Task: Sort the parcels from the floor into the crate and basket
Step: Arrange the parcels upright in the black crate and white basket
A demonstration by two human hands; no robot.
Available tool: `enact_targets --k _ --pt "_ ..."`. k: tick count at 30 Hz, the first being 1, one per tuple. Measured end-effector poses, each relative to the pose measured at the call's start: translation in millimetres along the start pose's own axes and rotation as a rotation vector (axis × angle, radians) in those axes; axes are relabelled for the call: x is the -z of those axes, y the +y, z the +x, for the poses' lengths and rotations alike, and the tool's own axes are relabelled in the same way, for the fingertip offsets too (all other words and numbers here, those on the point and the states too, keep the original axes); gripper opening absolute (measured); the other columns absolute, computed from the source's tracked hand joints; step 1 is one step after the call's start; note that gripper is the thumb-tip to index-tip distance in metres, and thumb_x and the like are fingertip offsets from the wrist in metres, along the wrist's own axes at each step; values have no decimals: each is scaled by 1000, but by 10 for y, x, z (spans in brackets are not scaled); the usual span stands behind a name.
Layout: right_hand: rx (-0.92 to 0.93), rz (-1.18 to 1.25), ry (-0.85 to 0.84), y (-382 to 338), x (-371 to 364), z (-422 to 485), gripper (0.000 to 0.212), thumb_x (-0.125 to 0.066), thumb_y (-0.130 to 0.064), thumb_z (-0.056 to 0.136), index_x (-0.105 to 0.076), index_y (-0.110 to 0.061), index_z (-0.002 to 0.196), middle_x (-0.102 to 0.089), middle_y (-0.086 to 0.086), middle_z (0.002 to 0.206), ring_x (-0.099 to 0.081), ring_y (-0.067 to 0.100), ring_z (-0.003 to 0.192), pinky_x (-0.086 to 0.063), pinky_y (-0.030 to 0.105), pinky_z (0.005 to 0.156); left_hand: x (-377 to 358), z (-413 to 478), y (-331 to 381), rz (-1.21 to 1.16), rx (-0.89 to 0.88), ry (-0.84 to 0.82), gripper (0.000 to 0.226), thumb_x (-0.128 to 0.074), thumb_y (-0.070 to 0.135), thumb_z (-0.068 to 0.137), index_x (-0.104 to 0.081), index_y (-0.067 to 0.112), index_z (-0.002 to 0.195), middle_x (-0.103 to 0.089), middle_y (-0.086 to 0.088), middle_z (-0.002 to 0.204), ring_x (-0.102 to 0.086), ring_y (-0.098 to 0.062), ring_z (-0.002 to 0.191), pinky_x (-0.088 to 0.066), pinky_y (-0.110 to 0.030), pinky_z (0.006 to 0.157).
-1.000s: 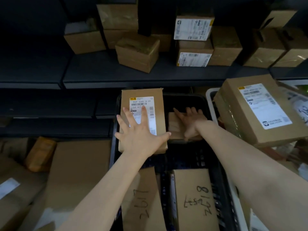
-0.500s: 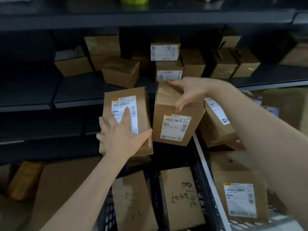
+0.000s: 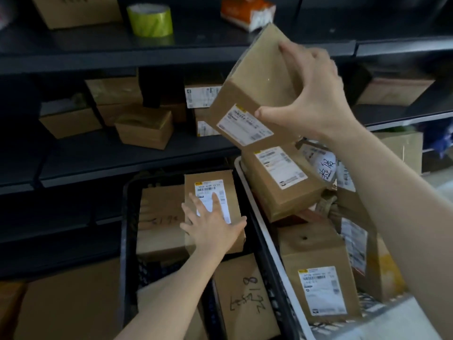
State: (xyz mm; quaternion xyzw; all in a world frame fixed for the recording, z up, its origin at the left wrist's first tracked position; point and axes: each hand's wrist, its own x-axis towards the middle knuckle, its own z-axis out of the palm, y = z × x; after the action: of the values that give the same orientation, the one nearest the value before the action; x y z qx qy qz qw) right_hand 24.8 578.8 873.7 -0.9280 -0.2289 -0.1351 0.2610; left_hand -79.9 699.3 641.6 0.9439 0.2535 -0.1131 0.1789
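Observation:
My right hand (image 3: 311,94) grips a brown cardboard parcel (image 3: 255,87) with a white label, tilted in the air above the white basket (image 3: 247,190). The basket on the right holds several labelled parcels piled up. My left hand (image 3: 213,229) lies flat, fingers spread, on a labelled parcel (image 3: 213,190) at the back right of the black crate (image 3: 127,217). Other parcels fill the crate, one with handwritten numbers (image 3: 247,298) nearer to me.
Dark metal shelves (image 3: 122,148) stand right behind the crate and basket, stocked with cardboard boxes. A yellow-green tape roll (image 3: 150,19) and an orange packet (image 3: 247,11) sit on the upper shelf. Flat cardboard (image 3: 68,307) lies on the floor at the left.
My right hand has lifted its parcel out of the crate, up and to the right over the basket. My left hand stays pressed on the labelled parcel. The camera has tilted upward.

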Motion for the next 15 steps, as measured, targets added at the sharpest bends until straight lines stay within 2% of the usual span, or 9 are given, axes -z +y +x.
enact_targets --k 2,4,6,8,12,13,15 --pt "-18 19 2 49 -24 -65 99 -65 -57 58 -28 -31 146 -37 4 138 -34 21 125 -26 39 108 -161 141 72 -27 0 -52 102 -30 85 73 7 30 151 23 -21 155 16 -41 143 -14 -61 109" --pt "-5 6 -29 89 -78 -148 99 -65 -57 58 -28 -32 146 -35 4 138 -32 20 126 -25 39 109 -262 240 66 -20 -5 -149 98 -23 85 76 14 31 150 28 -18 154 23 -36 143 -4 -62 111" --pt "30 20 -82 121 -154 -258 99 -68 -54 58 -27 -31 145 -32 5 138 -30 21 125 -27 43 109 -299 236 -37 -53 13 -186 88 -23 77 84 14 31 149 27 -15 155 24 -32 143 5 -62 111" --pt "87 25 -114 143 -258 -363 103 -70 -54 58 -24 -29 147 -31 7 139 -30 22 124 -30 44 108 -283 178 -210 -198 48 -108 75 -30 61 93 4 28 152 17 -12 158 15 -28 146 4 -58 114" --pt "191 -56 -166 35 -730 -636 124 -81 -54 55 -12 -17 151 -30 16 141 -27 28 127 -26 43 109 -137 137 -607 -838 212 138 55 -43 26 98 -26 17 149 -22 -10 157 -20 -25 145 -17 -44 118" --pt "246 -115 -155 13 -908 -732 126 -83 -54 52 -15 -13 150 -32 19 138 -28 30 125 -30 47 108 -84 136 -707 -899 238 182 52 -43 19 97 -29 15 148 -29 -9 154 -28 -26 141 -23 -40 117" --pt "374 -247 -139 48 -1285 -960 122 -86 -54 46 -25 -7 141 -34 19 128 -33 33 115 -39 51 100 12 102 -895 -797 211 246 49 -43 10 96 -33 11 145 -36 -11 149 -37 -27 134 -29 -38 113"
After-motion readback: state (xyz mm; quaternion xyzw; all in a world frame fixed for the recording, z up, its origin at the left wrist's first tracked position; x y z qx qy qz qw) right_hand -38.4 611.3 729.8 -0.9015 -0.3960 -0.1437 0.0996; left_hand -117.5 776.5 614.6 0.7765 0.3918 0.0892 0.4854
